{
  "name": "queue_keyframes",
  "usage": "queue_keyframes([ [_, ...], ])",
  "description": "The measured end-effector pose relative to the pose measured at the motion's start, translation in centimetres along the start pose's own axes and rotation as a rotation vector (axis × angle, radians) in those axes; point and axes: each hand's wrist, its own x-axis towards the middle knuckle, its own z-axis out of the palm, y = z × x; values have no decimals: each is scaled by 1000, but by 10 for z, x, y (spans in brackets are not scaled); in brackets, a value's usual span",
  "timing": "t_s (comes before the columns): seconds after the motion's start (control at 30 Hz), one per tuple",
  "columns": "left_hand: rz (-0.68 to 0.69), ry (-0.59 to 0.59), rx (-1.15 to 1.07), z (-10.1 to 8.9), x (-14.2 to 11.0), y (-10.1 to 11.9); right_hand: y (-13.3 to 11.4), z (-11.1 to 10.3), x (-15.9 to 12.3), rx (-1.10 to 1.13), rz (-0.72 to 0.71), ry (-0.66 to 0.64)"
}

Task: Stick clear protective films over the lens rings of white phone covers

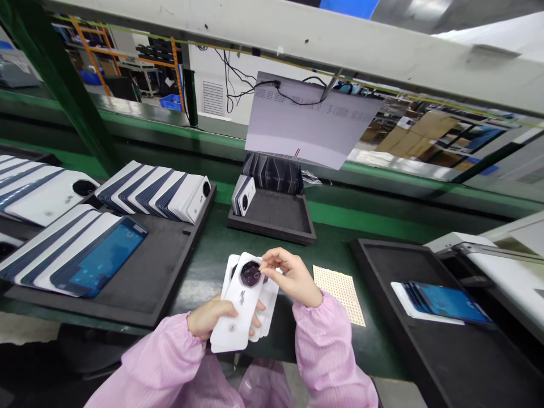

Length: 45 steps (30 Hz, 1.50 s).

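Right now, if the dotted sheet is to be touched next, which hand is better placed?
Likely the right hand: it is nearer the dotted sheet and sits at the edge of the dark disc. The left hand lies farther away and its grip supports the white panels.

white panel point(243, 310) — dark upright lettering point(242, 298) (too small to read) | grey board point(310, 122) — red-and-black slash mark point(297, 152)

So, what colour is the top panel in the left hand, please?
The top panel is white with a dark disc; see the head view.
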Motion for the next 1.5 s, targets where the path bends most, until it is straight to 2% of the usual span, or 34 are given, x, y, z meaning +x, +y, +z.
queue_keyframes([
  [0.33, 1, -5, 1, 1, 1, 0, 1, 4, 2, -83, -19, 29],
  [0.5, 0, 5, -6, 2, -1, 1, 1, 10, 5, -280, -75, 100],
  [0.57, -13, 17, 16, 0, -1, -1, 3, 14, 7, -325, -62, 65],
  [0.67, -24, 19, 38, -5, -1, -5, 10, 11, 10, -265, 11, 4],
  [0.73, -19, -12, 23, -8, 0, -6, 17, -1, 8, -156, 62, 102],
  [0.83, -1, -121, -42, -11, -2, -4, 28, -31, 2, 42, 77, 429],
  [0.9, 31, -191, -111, -12, -3, -2, 33, -48, -3, 80, 71, 544],
  [0.93, 50, -218, -147, -13, -4, -1, 35, -52, -5, 70, 79, 537],
  [1.0, 89, -258, -208, -14, -6, -1, 37, -49, -4, 15, 114, 416],
  [1.13, 111, -281, -249, -14, -7, -4, 41, -13, 5, -141, 167, 180],
  [1.23, 90, -229, -235, -12, -7, -5, 35, 11, 10, -256, 146, 215],
  [1.33, 86, -131, -153, -11, -5, -8, 14, 21, 8, -336, 16, 313],
  [1.43, 111, -58, -12, -11, -2, -11, -10, 25, 5, -332, -119, 225],
  [1.5, 130, -44, 46, -10, -1, -12, -21, 29, 5, -331, -129, 156],
])
